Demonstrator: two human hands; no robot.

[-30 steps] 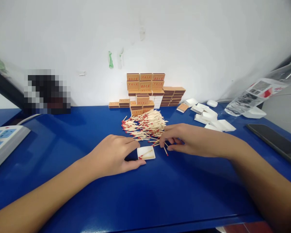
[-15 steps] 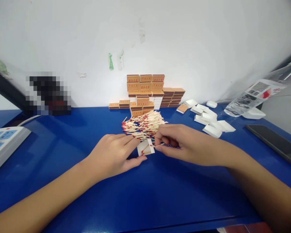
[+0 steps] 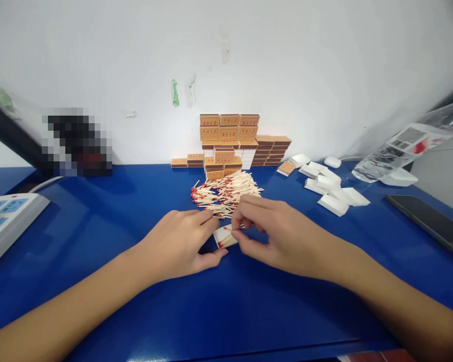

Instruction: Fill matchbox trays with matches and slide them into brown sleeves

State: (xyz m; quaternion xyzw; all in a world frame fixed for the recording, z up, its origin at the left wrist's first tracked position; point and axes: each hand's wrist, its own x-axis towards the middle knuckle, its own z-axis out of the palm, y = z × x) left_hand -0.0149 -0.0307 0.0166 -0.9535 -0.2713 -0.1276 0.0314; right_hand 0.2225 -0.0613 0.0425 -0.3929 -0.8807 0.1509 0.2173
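A small white matchbox tray lies on the blue tabletop with a few red-tipped matches inside. My left hand holds it at its left end, fingers on the far side and thumb at the near side. Over the tray's right part, my right hand pinches a match between thumb and forefinger, its red head pointing left. That hand hides the tray's right end. Just beyond both hands spreads a pile of loose matches, most heads to the left.
Stacked matchboxes stand against the wall behind the pile. Several white trays lie at the right, near a tilted plastic bottle and a dark phone. A white power strip sits at the left edge.
My right hand has moved left, bringing the match from the tray's right edge to over its inside. My left hand stays at the tray.
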